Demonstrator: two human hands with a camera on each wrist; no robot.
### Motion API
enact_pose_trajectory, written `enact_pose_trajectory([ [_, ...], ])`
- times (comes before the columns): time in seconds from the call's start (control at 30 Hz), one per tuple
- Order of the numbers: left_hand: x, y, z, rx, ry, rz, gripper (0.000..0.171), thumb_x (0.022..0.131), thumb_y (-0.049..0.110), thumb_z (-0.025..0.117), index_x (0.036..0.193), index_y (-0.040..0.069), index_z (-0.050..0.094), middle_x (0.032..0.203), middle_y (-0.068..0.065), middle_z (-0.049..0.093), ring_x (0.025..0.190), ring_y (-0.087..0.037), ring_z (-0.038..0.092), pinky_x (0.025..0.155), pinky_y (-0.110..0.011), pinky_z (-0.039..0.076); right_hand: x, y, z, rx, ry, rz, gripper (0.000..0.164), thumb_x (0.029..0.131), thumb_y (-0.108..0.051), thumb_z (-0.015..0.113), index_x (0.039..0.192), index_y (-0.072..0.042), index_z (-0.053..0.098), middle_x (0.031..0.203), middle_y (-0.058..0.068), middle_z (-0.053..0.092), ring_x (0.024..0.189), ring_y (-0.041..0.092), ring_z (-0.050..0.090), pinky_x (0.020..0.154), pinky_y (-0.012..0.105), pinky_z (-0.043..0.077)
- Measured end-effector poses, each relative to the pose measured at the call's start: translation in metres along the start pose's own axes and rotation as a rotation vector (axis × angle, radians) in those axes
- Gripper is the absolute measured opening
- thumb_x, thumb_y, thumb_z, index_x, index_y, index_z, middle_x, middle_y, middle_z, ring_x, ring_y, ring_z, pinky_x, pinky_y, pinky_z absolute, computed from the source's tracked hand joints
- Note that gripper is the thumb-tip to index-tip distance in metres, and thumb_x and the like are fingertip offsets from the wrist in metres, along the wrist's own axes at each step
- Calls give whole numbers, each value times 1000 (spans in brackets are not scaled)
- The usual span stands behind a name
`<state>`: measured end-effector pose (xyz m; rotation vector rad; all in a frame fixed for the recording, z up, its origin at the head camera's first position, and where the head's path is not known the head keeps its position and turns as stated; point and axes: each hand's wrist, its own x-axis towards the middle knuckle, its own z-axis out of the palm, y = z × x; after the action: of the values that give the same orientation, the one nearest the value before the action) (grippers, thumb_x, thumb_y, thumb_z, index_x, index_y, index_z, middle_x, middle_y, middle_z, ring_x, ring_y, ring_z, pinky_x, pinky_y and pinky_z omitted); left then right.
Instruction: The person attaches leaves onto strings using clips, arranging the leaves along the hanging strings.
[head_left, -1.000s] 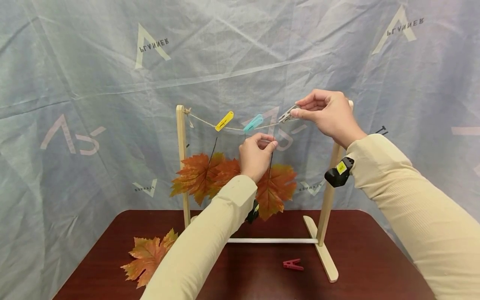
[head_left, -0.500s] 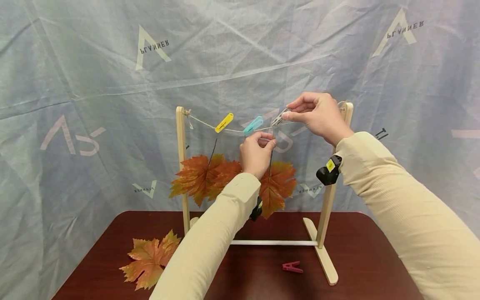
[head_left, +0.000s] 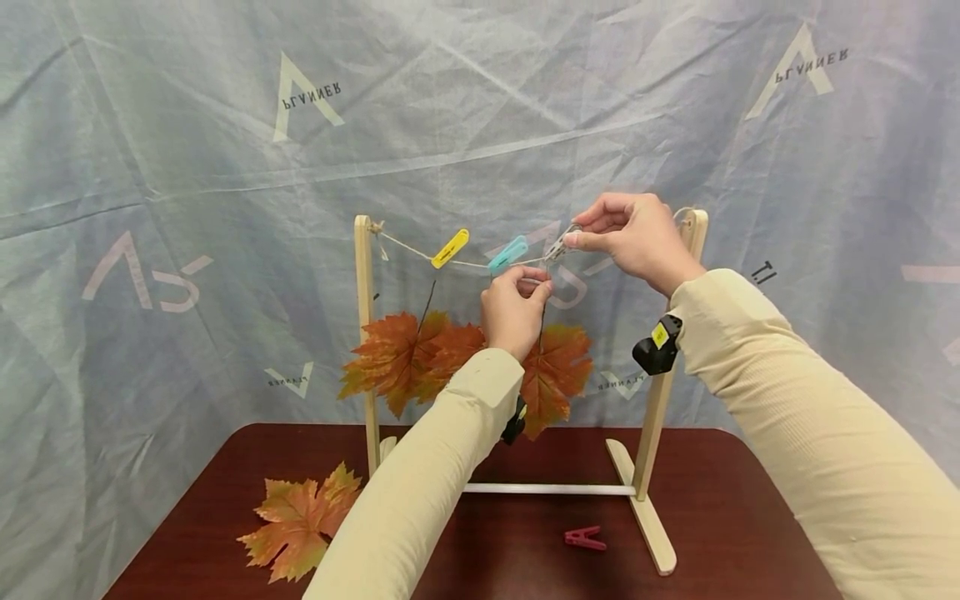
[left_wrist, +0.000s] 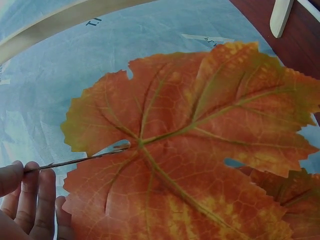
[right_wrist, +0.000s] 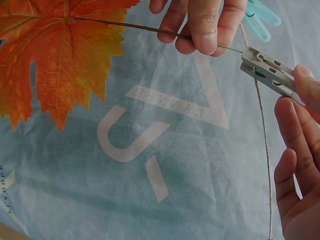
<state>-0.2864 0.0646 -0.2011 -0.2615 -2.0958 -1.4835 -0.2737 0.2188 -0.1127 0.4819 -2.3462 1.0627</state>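
Observation:
My left hand (head_left: 514, 310) pinches the thin dark stem (right_wrist: 135, 26) of an orange maple leaf (head_left: 555, 379), which hangs below the fingers. My right hand (head_left: 637, 237) grips a grey clothespin (right_wrist: 270, 75) between thumb and fingers. In the right wrist view the clothespin's nose sits on the string (right_wrist: 263, 130), with the stem's tip right at it. To the left on the string are a cyan clothespin (head_left: 508, 253) and a yellow clothespin (head_left: 451, 249). Another leaf (head_left: 393, 354) hangs under the yellow one; a further leaf is partly hidden behind my left hand.
A wooden frame with two posts (head_left: 652, 417) and a white crossbar (head_left: 551, 489) stands on the dark red table (head_left: 720, 517). A loose maple leaf (head_left: 296, 525) lies at the left, partly behind my left sleeve. A dark red clothespin (head_left: 585, 538) lies in front of the crossbar.
My right hand has moved left and slightly down with the grey clothespin, bringing it to the stem's tip by my left hand. The left hand has barely moved.

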Motion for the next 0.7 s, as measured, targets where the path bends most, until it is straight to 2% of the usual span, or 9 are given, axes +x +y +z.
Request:
enact_pose_trajectory([
  [0.27,1,-4,0,7,-8,-7,13,94,24,76,104,16,78,87,1,77,75,-13,70,66,-30,53,-1,3,3,-25,-13,11,32,86,-33,84,107,-10,76,90,-5,75,84,8,66,73,31,47],
  [0.5,1,-6,-1,-4,-1,-8,13,94,24,76,103,15,78,87,1,77,75,-15,70,67,-31,54,-3,-1,3,-89,-48,13,41,90,-39,79,119,-11,74,104,8,75,96,23,67,79,39,48],
  [0.7,1,-7,1,16,-17,5,12,95,24,75,104,16,79,87,0,77,80,-17,70,71,-32,54,-4,1,3,-81,-88,20,50,92,-43,76,128,-9,69,116,15,72,101,30,69,88,46,50],
])
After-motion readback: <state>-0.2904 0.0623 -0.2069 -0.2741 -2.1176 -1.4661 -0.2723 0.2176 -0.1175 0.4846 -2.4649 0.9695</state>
